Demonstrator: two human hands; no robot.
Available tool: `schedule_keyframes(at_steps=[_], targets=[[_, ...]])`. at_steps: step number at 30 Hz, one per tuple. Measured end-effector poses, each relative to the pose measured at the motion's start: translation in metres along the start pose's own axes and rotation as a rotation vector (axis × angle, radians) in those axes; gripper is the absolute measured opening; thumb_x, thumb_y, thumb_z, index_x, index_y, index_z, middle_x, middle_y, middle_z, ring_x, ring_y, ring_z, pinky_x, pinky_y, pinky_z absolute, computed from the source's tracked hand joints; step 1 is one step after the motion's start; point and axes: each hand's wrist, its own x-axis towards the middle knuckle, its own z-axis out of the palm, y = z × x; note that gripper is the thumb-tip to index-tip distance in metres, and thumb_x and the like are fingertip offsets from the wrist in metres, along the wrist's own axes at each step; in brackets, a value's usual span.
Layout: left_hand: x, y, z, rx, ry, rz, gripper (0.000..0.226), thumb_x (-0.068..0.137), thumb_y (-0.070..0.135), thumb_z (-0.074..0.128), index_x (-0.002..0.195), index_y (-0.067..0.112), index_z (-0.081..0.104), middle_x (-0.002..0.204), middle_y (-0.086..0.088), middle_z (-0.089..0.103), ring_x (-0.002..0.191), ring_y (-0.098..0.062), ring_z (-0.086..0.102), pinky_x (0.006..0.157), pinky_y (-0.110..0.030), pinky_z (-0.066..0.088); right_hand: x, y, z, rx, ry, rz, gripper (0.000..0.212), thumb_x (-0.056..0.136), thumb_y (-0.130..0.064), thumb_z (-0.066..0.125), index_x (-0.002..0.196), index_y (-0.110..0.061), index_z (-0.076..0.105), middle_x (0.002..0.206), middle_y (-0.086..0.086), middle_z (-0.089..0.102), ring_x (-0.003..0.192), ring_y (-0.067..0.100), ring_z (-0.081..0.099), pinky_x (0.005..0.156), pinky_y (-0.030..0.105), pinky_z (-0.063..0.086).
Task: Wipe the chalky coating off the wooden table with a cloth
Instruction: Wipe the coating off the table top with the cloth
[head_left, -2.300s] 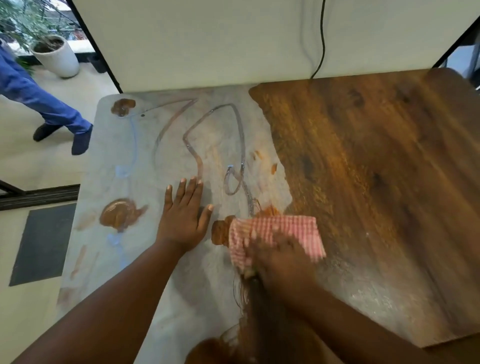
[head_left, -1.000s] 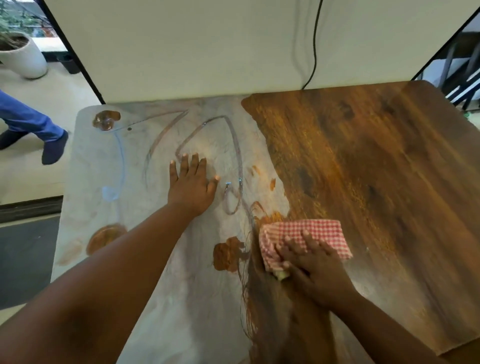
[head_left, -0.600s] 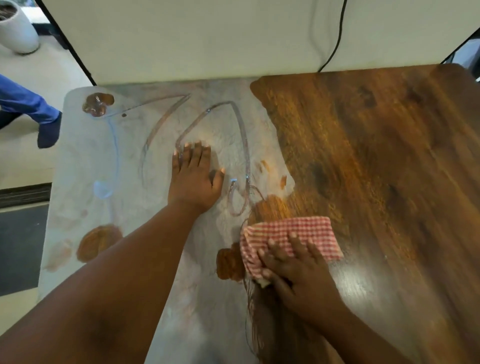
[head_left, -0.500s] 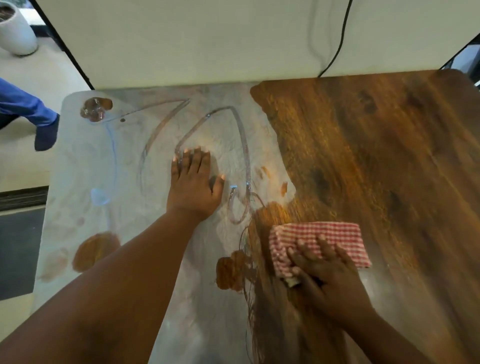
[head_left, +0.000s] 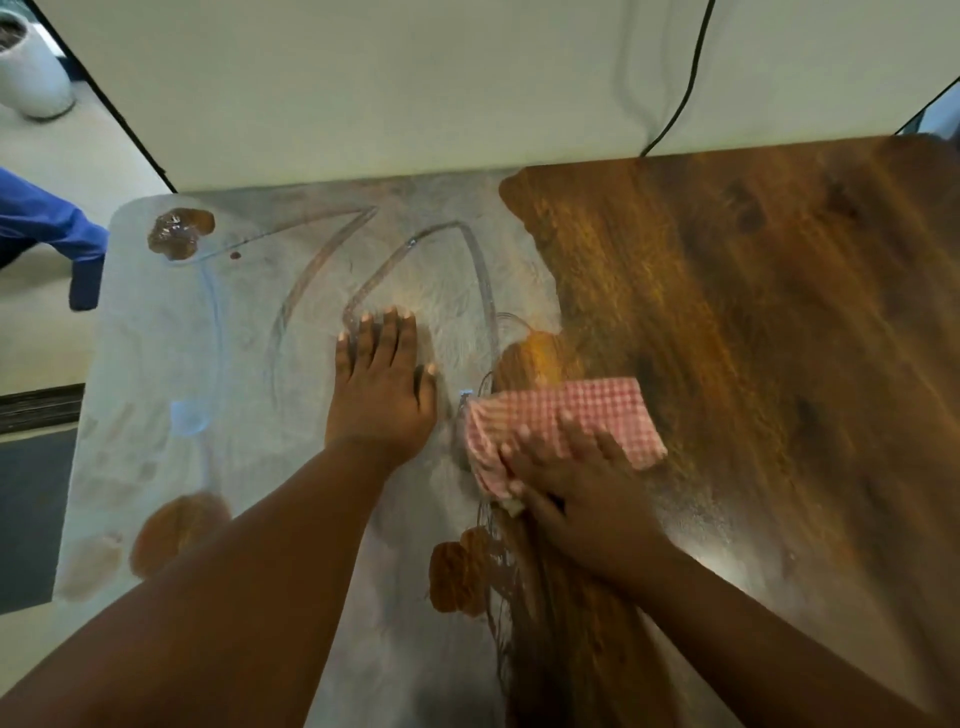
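A wooden table (head_left: 753, 312) fills the view. Its right half shows bare brown wood; its left half carries a pale chalky coating (head_left: 171, 338) with drawn lines and a few wiped brown patches. A folded red-and-white checked cloth (head_left: 561, 410) lies at the boundary between coating and bare wood. My right hand (head_left: 576, 478) presses down on the cloth's near part, fingers spread over it. My left hand (head_left: 379, 384) lies flat on the coating just left of the cloth, fingers together and pointing away from me, holding nothing.
A white wall panel (head_left: 389, 83) runs along the table's far edge, with a black cable (head_left: 691, 78) hanging down it. At the left, beyond the table, a person's blue trouser leg and dark shoe (head_left: 78, 260) stand on the floor near a white plant pot (head_left: 31, 67).
My right hand has slid the cloth left and farther from me, back onto the edge of the coating, widening the bare patch above it. My left hand stays flat in place.
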Motion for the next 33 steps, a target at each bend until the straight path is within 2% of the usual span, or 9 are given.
schedule_keyframes(at_steps=[6, 11, 16, 19, 21, 23, 26, 30, 33], targets=[[0.001, 0.001, -0.001, 0.004, -0.012, -0.021, 0.065, 0.094, 0.043, 0.015, 0.153, 0.016, 0.005, 0.161, -0.006, 0.004, 0.147, -0.023, -0.008, 0.117, -0.04, -0.013, 0.038, 0.056, -0.028, -0.038, -0.031, 0.193, 0.046, 0.097, -0.056, 0.025, 0.142, -0.048, 0.03, 0.153, -0.016, 0.027, 0.145, 0.022, 0.012, 0.112, 0.047, 0.008], [0.0, 0.001, -0.001, 0.0, -0.007, -0.017, 0.06, 0.099, 0.04, 0.02, 0.153, 0.016, 0.006, 0.161, -0.005, 0.001, 0.147, -0.021, -0.01, 0.117, -0.039, -0.012, 0.116, 0.013, -0.032, -0.029, -0.019, 0.219, 0.048, 0.099, -0.052, 0.022, 0.146, -0.043, 0.027, 0.158, -0.011, 0.015, 0.144, 0.034, 0.005, 0.111, 0.059, 0.001], [0.001, 0.001, -0.003, -0.001, -0.042, -0.013, 0.066, 0.093, 0.043, 0.013, 0.153, 0.016, 0.006, 0.161, -0.006, 0.001, 0.147, -0.022, -0.01, 0.117, -0.04, -0.012, 0.023, -0.019, -0.012, -0.056, -0.117, -0.024, 0.049, 0.097, -0.053, 0.019, 0.145, -0.044, 0.027, 0.155, -0.013, 0.02, 0.145, 0.034, 0.006, 0.113, 0.056, 0.0], [0.0, 0.001, -0.002, 0.0, -0.024, -0.008, 0.061, 0.098, 0.038, 0.02, 0.152, 0.014, 0.01, 0.161, -0.008, 0.005, 0.147, -0.024, -0.006, 0.118, -0.043, -0.009, -0.064, -0.011, -0.008, -0.114, -0.131, -0.093, 0.047, 0.097, -0.052, 0.023, 0.132, -0.041, 0.052, 0.139, -0.012, 0.048, 0.132, 0.036, 0.039, 0.11, 0.049, 0.02], [0.0, 0.001, -0.002, 0.002, -0.02, -0.003, 0.06, 0.098, 0.038, 0.02, 0.152, 0.013, 0.011, 0.16, -0.009, 0.007, 0.147, -0.025, -0.006, 0.118, -0.043, -0.008, -0.093, 0.004, -0.011, -0.086, -0.173, -0.058, 0.047, 0.099, -0.053, 0.019, 0.128, -0.042, 0.054, 0.133, -0.012, 0.054, 0.126, 0.035, 0.047, 0.107, 0.044, 0.023], [0.0, 0.001, -0.002, -0.002, -0.019, -0.003, 0.063, 0.096, 0.04, 0.016, 0.152, 0.014, 0.01, 0.161, -0.008, 0.006, 0.147, -0.023, -0.007, 0.118, -0.042, -0.009, -0.085, 0.02, -0.017, -0.055, -0.184, 0.033, 0.044, 0.097, -0.056, 0.017, 0.133, -0.047, 0.04, 0.138, -0.014, 0.045, 0.132, 0.032, 0.039, 0.109, 0.047, 0.023], [0.0, 0.001, -0.001, -0.006, -0.019, 0.0, 0.064, 0.095, 0.041, 0.015, 0.152, 0.015, 0.009, 0.161, -0.008, 0.004, 0.147, -0.022, -0.009, 0.118, -0.041, -0.011, -0.021, 0.04, -0.024, -0.016, -0.07, 0.214, 0.051, 0.091, -0.063, 0.008, 0.141, -0.052, 0.015, 0.152, -0.018, 0.017, 0.145, 0.024, 0.007, 0.112, 0.048, 0.007], [0.0, 0.001, -0.001, -0.006, -0.004, -0.007, 0.064, 0.094, 0.041, 0.016, 0.152, 0.015, 0.01, 0.161, -0.008, 0.006, 0.147, -0.022, -0.008, 0.117, -0.038, -0.013, 0.089, 0.032, -0.03, 0.028, 0.049, 0.304, 0.046, 0.099, -0.053, 0.026, 0.145, -0.046, 0.028, 0.157, -0.014, 0.018, 0.146, 0.027, 0.003, 0.112, 0.053, 0.002], [0.001, 0.001, -0.001, -0.012, -0.013, -0.006, 0.065, 0.093, 0.042, 0.015, 0.152, 0.014, 0.011, 0.161, -0.008, 0.006, 0.147, -0.022, -0.008, 0.118, -0.04, -0.011, 0.104, -0.003, -0.016, 0.065, 0.076, 0.189, 0.045, 0.098, -0.051, 0.029, 0.142, -0.045, 0.036, 0.155, -0.013, 0.024, 0.145, 0.032, 0.008, 0.111, 0.056, -0.001]])
